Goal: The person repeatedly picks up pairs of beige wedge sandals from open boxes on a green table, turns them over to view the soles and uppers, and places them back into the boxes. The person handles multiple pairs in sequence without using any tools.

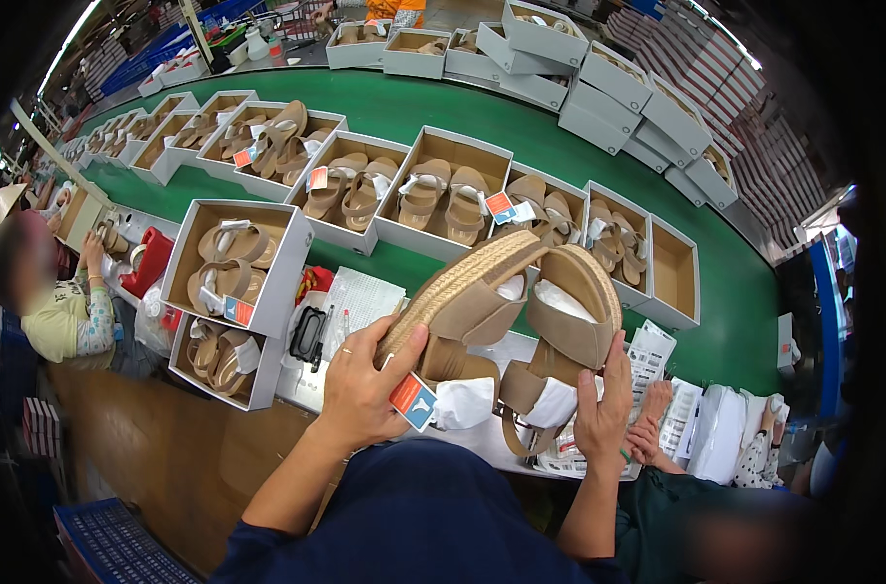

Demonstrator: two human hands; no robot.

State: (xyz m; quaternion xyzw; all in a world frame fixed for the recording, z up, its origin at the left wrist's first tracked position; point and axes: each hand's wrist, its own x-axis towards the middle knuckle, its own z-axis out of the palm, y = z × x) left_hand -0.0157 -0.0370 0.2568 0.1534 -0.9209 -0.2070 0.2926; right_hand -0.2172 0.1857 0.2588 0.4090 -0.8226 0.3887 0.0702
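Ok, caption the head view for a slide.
Left hand and right hand hold a pair of tan sandals before open shoeboxes on a green surface.

A bare green strip of desk (384, 109) runs behind the row of shoe boxes (348, 235), a lane for a hand up to the stacked boxes (598, 119) beyond; the row's walls bar a low reach across; sandals take up most boxes, while the right-end box (673, 268) has free room inside, open from above; the left sandal (477, 310) in the left hand (365, 387) and the right sandal (571, 326) in the right hand (606, 401) block the straight way forward; a near-left box (289, 261) obstructs leftward; a co-worker's hand (645, 441) crowds the right.
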